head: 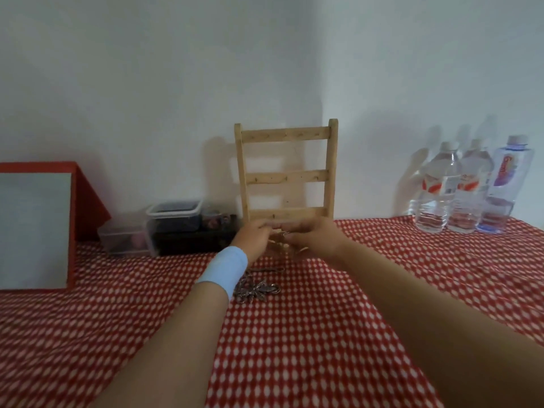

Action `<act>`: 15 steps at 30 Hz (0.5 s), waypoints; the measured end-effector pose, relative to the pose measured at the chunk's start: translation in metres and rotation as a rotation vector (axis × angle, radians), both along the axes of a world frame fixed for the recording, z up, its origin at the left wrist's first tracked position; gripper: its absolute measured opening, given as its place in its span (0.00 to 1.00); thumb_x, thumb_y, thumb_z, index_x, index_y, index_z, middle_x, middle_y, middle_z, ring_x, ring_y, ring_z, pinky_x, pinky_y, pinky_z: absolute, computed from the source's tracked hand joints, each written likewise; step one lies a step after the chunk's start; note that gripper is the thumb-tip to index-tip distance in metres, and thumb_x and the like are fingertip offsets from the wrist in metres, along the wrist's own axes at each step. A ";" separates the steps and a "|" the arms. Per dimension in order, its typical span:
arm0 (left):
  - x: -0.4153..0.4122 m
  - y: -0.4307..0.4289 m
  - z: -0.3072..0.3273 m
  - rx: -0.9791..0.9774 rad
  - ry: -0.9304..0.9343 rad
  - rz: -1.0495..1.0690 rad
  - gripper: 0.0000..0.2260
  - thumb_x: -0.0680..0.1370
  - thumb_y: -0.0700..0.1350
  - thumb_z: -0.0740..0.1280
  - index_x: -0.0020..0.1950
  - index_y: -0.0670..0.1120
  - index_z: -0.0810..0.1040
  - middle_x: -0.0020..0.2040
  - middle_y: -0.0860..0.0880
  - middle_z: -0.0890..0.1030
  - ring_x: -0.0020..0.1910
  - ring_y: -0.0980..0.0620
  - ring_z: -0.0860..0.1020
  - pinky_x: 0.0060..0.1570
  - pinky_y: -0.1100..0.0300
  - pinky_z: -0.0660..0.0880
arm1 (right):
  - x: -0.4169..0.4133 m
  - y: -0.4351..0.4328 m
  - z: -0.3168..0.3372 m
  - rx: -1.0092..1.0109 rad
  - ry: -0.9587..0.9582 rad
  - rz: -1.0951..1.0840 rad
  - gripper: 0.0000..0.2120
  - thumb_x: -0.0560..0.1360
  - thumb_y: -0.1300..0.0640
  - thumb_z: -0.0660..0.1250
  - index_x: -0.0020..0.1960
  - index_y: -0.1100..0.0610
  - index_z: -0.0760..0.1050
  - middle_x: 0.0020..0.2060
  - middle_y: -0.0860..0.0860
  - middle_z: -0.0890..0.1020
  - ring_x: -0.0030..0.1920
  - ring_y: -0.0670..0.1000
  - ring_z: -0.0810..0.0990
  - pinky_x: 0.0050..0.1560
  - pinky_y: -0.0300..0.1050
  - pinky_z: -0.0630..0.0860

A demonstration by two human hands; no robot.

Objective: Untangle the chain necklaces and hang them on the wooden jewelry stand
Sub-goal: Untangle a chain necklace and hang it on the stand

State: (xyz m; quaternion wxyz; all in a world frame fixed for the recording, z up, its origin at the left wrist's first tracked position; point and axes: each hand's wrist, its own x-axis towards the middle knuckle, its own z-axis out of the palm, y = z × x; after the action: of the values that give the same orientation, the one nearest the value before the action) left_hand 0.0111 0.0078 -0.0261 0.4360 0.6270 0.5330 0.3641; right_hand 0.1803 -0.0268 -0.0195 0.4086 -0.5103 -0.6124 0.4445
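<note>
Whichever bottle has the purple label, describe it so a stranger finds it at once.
Follow the red checked tablecloth to its far right corner, well right of the wooden stand. Three clear bottles stand there in a row; take the rightmost bottle. It alone has a purple label, while the left bottle and middle bottle wear red-and-white ones.

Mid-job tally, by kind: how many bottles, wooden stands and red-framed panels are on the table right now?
Water bottles: 3
Wooden jewelry stand: 1
Red-framed panel: 1
Total: 5
</note>
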 end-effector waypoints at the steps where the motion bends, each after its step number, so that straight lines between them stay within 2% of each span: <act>1: 0.002 0.000 -0.003 -0.061 -0.085 -0.019 0.11 0.81 0.46 0.61 0.57 0.48 0.82 0.53 0.44 0.84 0.50 0.45 0.84 0.53 0.48 0.81 | -0.001 0.003 -0.003 0.011 -0.001 -0.031 0.07 0.79 0.62 0.70 0.52 0.54 0.85 0.43 0.53 0.88 0.39 0.48 0.86 0.43 0.42 0.83; 3: 0.002 0.004 -0.012 -0.059 -0.074 -0.039 0.11 0.81 0.48 0.63 0.58 0.46 0.82 0.55 0.44 0.84 0.52 0.46 0.83 0.52 0.50 0.81 | -0.001 0.012 -0.010 0.033 -0.033 -0.065 0.07 0.79 0.60 0.70 0.49 0.51 0.85 0.40 0.50 0.87 0.36 0.45 0.85 0.40 0.40 0.81; 5: 0.000 0.011 -0.020 0.046 0.065 -0.035 0.14 0.80 0.53 0.64 0.60 0.48 0.82 0.57 0.48 0.83 0.55 0.49 0.81 0.58 0.52 0.77 | 0.001 0.022 -0.015 0.046 -0.054 -0.075 0.06 0.80 0.58 0.69 0.50 0.52 0.85 0.38 0.49 0.87 0.32 0.42 0.82 0.37 0.38 0.79; 6: -0.002 0.013 -0.023 0.088 0.091 -0.027 0.15 0.80 0.53 0.64 0.60 0.48 0.82 0.55 0.47 0.84 0.53 0.50 0.81 0.59 0.55 0.76 | 0.002 0.026 -0.016 0.057 -0.061 -0.078 0.06 0.80 0.58 0.69 0.52 0.54 0.85 0.38 0.50 0.87 0.30 0.42 0.79 0.34 0.37 0.77; 8: -0.003 0.014 -0.024 0.131 0.059 -0.022 0.12 0.80 0.52 0.65 0.56 0.49 0.84 0.47 0.45 0.86 0.43 0.52 0.82 0.52 0.59 0.77 | 0.004 0.032 -0.018 0.085 -0.082 -0.080 0.07 0.81 0.59 0.68 0.55 0.57 0.84 0.38 0.50 0.88 0.28 0.43 0.75 0.29 0.36 0.74; 10: -0.002 0.015 -0.025 0.172 0.048 -0.031 0.10 0.80 0.50 0.66 0.52 0.48 0.84 0.42 0.48 0.86 0.34 0.56 0.80 0.46 0.61 0.78 | 0.008 0.034 -0.022 0.081 -0.081 -0.068 0.08 0.82 0.59 0.67 0.55 0.57 0.84 0.35 0.48 0.86 0.27 0.44 0.73 0.27 0.36 0.71; 12: 0.001 0.014 -0.026 0.206 0.054 -0.044 0.09 0.80 0.49 0.66 0.50 0.48 0.85 0.39 0.52 0.85 0.31 0.59 0.79 0.39 0.66 0.76 | 0.010 0.032 -0.025 0.052 -0.069 -0.034 0.08 0.82 0.56 0.67 0.53 0.56 0.85 0.30 0.44 0.84 0.27 0.43 0.76 0.29 0.34 0.71; 15: 0.002 0.014 -0.027 0.258 0.064 -0.022 0.11 0.80 0.47 0.65 0.45 0.46 0.84 0.37 0.52 0.84 0.31 0.63 0.78 0.35 0.72 0.73 | 0.012 0.029 -0.030 0.078 -0.064 0.003 0.08 0.80 0.54 0.70 0.48 0.56 0.86 0.32 0.41 0.85 0.33 0.38 0.82 0.38 0.30 0.74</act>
State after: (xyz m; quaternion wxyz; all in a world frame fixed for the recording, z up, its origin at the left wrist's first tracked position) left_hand 0.0129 0.0219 -0.0530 0.3385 0.6950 0.4887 0.4044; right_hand 0.1923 0.0018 -0.0494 0.4078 -0.5072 -0.6427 0.4041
